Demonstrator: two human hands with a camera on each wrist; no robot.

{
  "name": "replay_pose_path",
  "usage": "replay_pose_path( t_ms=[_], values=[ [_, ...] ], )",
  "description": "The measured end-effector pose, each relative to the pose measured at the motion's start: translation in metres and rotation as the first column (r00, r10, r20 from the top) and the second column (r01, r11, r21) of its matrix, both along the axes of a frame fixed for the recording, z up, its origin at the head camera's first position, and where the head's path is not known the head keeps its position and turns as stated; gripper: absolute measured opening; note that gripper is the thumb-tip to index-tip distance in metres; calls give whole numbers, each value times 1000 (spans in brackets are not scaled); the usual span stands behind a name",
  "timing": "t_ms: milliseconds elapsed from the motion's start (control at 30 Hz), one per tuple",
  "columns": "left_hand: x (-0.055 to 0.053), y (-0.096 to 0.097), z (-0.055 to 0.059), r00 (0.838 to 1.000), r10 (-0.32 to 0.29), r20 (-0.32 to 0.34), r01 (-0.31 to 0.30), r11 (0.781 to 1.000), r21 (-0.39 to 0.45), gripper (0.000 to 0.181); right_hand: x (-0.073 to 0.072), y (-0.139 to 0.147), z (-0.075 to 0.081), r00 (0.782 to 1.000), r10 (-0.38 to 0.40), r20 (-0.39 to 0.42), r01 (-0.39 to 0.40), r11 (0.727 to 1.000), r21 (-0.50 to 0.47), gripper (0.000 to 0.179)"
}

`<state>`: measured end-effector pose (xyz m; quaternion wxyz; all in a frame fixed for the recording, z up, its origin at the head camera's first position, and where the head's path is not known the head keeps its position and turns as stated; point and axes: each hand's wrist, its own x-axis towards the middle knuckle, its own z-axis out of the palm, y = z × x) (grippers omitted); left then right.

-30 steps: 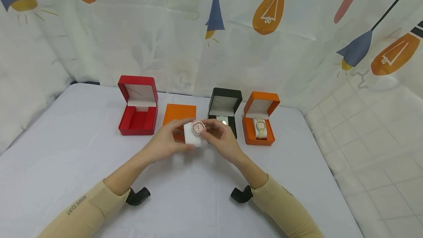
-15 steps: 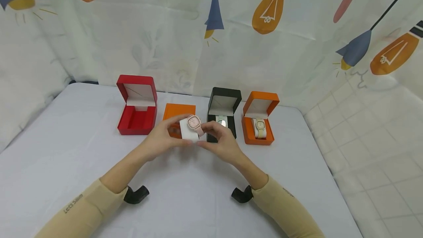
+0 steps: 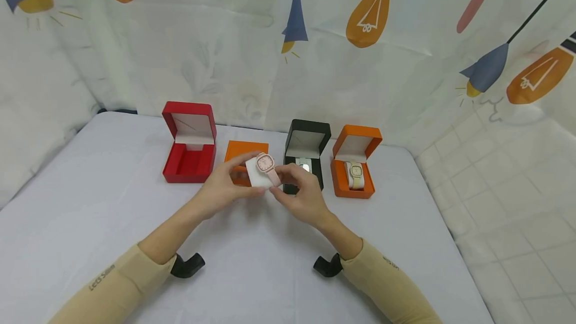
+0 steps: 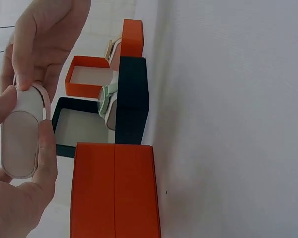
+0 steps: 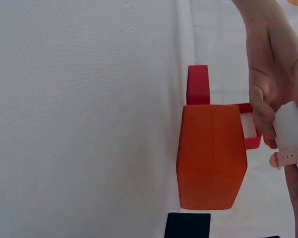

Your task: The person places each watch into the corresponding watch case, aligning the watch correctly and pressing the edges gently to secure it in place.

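Above the middle of the table, my left hand [image 3: 220, 189] grips a white watch cushion [image 3: 253, 171] between thumb and fingers. A pink wristwatch [image 3: 265, 163] lies over the cushion, its face up and its strap running down the right side. My right hand [image 3: 303, 194] holds the strap end by the cushion's right edge with thumb and fingertips. In the left wrist view, the cushion [image 4: 21, 144] shows its flat oval end, with the pink strap [image 4: 46, 101] around it. The right wrist view shows the strap's holes [image 5: 290, 156] below the cushion [image 5: 289, 124]; the right hand is partly cut off.
An open red watch box [image 3: 189, 164] without a watch stands left. Behind my hands is a closed orange box [image 3: 246, 149]. To the right are an open dark green box [image 3: 310, 129] with a pale green watch and an open orange box [image 3: 355, 194] with a yellow watch.
The watch has moved from the cushion's right edge up onto its face, and the cushion has risen slightly and tilted. My right fingers have shifted from the watch case to the strap.
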<state>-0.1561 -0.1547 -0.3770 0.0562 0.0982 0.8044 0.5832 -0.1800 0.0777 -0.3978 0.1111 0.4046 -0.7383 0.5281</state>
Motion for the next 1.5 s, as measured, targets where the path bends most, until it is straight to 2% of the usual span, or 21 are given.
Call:
replay_pose_path(
  t_ms=[267, 533, 667, 800, 867, 967, 1067, 1167, 1267, 1367, 1500],
  values=[
    [1, 2, -1, 1000, -15, -2, 15, 1000, 24, 81, 3, 0, 3, 996, -89, -15, 88, 993, -73, 38],
    [2, 2, 2, 999, 38, -23, -38, 999, 0, 83, 7, -5, 4, 993, -121, 14, 122, 989, -89, 31],
    [2, 1, 1, 999, 42, -16, -42, 999, 7, 84, 10, -9, 2, 990, -138, 2, 137, 986, -92, 32],
    [2, 0, 1, 999, 42, -24, -41, 999, 22, 84, 12, -12, 0, 993, -118, -15, 116, 988, -101, 32],
    [2, -1, 2, 999, 37, -27, -36, 999, 34, 82, 10, -11, 1, 997, -75, 8, 75, 990, -118, 31],
    [2, -2, 3, 999, 15, -29, -14, 998, 58, 79, 4, -6, 3, 996, 7, 86, 5, 990, -138, 34],
    [3, -4, 3, 1000, -8, -29, 10, 997, 79, 75, -4, 2, 5, 968, 119, 220, -91, 987, -134, 48],
    [3, -5, 1, 999, -38, -24, 40, 995, 86, 72, -10, 9, 6, 912, 208, 354, -179, 977, -113, 64],
    [4, -6, 0, 997, -75, -30, 77, 994, 83, 71, -13, 14, 5, 865, 259, 429, -233, 966, -113, 73],
    [5, -6, -1, 993, -108, -44, 111, 990, 82, 71, -13, 15, 5, 844, 290, 451, -265, 957, -119, 78],
    [6, -4, 0, 989, -132, -58, 137, 987, 80, 73, -13, 14, 5, 842, 307, 444, -288, 951, -111, 82]
  ],
)
